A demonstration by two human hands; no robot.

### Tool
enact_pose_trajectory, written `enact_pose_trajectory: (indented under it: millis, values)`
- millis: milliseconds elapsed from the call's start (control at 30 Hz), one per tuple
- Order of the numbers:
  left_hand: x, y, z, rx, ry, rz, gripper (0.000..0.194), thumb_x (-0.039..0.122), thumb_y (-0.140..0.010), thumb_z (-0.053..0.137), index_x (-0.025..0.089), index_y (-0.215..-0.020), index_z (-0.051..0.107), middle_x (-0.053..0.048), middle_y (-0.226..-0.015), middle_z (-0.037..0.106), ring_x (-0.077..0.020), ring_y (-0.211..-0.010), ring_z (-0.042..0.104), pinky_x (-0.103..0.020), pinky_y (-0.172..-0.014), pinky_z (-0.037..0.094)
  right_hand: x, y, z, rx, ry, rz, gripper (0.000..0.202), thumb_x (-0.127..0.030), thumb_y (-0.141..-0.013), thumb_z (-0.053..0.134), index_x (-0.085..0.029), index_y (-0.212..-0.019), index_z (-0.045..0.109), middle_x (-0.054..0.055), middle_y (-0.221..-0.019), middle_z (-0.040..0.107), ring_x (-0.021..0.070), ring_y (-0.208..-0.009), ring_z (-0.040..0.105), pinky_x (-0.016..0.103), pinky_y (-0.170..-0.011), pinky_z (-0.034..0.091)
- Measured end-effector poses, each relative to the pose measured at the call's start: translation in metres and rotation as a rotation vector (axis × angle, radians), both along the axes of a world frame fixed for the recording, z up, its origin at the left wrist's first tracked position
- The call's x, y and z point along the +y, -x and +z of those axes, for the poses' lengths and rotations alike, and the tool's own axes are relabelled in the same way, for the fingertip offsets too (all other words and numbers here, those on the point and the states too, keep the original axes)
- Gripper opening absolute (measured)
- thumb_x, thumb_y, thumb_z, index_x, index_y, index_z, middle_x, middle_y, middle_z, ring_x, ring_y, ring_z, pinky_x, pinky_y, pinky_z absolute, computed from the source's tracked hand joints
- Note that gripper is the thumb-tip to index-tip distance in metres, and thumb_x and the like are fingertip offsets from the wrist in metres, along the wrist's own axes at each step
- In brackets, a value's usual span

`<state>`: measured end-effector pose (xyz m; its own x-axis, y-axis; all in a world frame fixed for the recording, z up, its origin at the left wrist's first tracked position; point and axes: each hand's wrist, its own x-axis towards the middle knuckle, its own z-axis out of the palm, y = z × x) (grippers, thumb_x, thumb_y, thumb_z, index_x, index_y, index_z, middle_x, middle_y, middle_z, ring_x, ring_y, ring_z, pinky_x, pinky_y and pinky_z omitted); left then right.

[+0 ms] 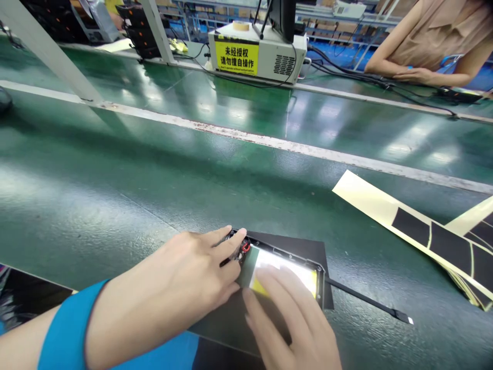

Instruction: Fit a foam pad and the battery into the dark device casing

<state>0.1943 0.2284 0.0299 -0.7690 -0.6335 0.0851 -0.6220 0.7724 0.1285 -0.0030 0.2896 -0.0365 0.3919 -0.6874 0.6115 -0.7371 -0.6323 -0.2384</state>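
Observation:
An open black device casing (288, 253) lies on a dark mat (308, 243) on the green bench. Inside it are a shiny, bright flat panel with yellow edges (311, 278) and, at the left end, small circuit parts with a red wire (245, 246). A short black cable (365, 295) with a metal-tipped plug runs out to the right. My left hand (185, 272) grips the casing's left end, its fingers over the far edge. My right hand (288, 318), blurred, is over the panel with fingers apart; whether it touches is unclear. It hides the casing's near right part.
Cream backing sheets with black rectangular stickers (412, 226) lie at right. A raised pale strip (246, 134) crosses the bench. Behind it stand a white machine with a yellow sign (236, 57), black cables (346, 72) and a post (50, 51). Another person's arms (419, 76) rest at far right.

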Motion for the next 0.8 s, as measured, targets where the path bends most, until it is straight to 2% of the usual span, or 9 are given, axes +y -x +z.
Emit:
enact_pose_trajectory:
  millis: [100,233,333,433,633,733,800]
  values:
    - [-0.004,-0.002,-0.001,-0.088,0.022,-0.108,0.024,0.024,-0.098,0.044,0.020,-0.088,0.066,-0.004,-0.099,0.073,-0.0271,-0.119,0.062,-0.046,-0.091,0.060,-0.002,0.001,0.000,-0.010,0.009,0.003,0.019,-0.016,-0.093,0.055,-0.020,-0.097,0.073,0.006,-0.109,0.070,0.0217,-0.113,0.059,0.038,-0.101,0.051]
    - [-0.004,-0.005,-0.004,-0.027,0.036,-0.061,0.023,0.025,-0.098,0.044,0.021,-0.091,0.066,-0.004,-0.112,0.072,-0.0261,-0.120,0.061,-0.045,-0.094,0.059,-0.005,0.004,0.002,-0.019,0.017,0.027,0.019,-0.017,-0.093,0.055,-0.021,-0.095,0.074,0.005,-0.105,0.072,0.0206,-0.107,0.063,0.037,-0.097,0.054]
    - [-0.001,-0.007,-0.009,0.007,0.064,-0.037,0.023,0.024,-0.097,0.044,0.020,-0.101,0.066,-0.008,-0.128,0.066,-0.0277,-0.125,0.057,-0.044,-0.090,0.061,-0.006,0.004,0.004,-0.033,0.001,0.033,0.020,-0.017,-0.094,0.055,-0.021,-0.093,0.074,0.004,-0.102,0.073,0.0193,-0.104,0.064,0.035,-0.098,0.054]
    - [0.001,-0.011,-0.013,0.043,0.067,0.000,0.023,0.024,-0.096,0.046,0.019,-0.110,0.065,-0.009,-0.134,0.062,-0.0269,-0.128,0.054,-0.042,-0.089,0.062,-0.007,0.002,0.003,-0.044,-0.005,0.029,0.021,-0.017,-0.094,0.054,-0.020,-0.091,0.074,0.005,-0.101,0.074,0.0207,-0.102,0.065,0.037,-0.096,0.054]
    - [0.009,-0.016,-0.023,0.135,-0.076,0.112,0.014,0.031,-0.094,0.053,0.027,-0.091,0.067,0.002,-0.128,0.065,-0.0205,-0.133,0.049,-0.038,-0.101,0.056,-0.005,-0.003,-0.005,-0.044,0.035,0.010,0.020,-0.015,-0.094,0.053,-0.016,-0.091,0.072,0.007,-0.105,0.073,0.0241,-0.107,0.064,0.040,-0.095,0.054]
    - [0.013,-0.014,-0.028,0.170,-0.060,0.169,0.014,0.032,-0.093,0.055,0.026,-0.089,0.067,0.001,-0.128,0.065,-0.0229,-0.135,0.047,-0.039,-0.098,0.057,-0.004,-0.003,-0.005,-0.036,0.039,-0.008,0.019,-0.015,-0.095,0.054,-0.017,-0.093,0.072,0.006,-0.105,0.073,0.0232,-0.111,0.062,0.039,-0.098,0.051]
    - [0.014,-0.013,-0.028,0.173,-0.028,0.160,0.015,0.029,-0.093,0.054,0.026,-0.092,0.068,0.000,-0.129,0.065,-0.0243,-0.133,0.050,-0.040,-0.095,0.059,-0.003,-0.003,-0.005,-0.040,0.033,-0.008,0.018,-0.015,-0.094,0.055,-0.017,-0.093,0.073,0.006,-0.105,0.073,0.0230,-0.111,0.062,0.038,-0.098,0.050]
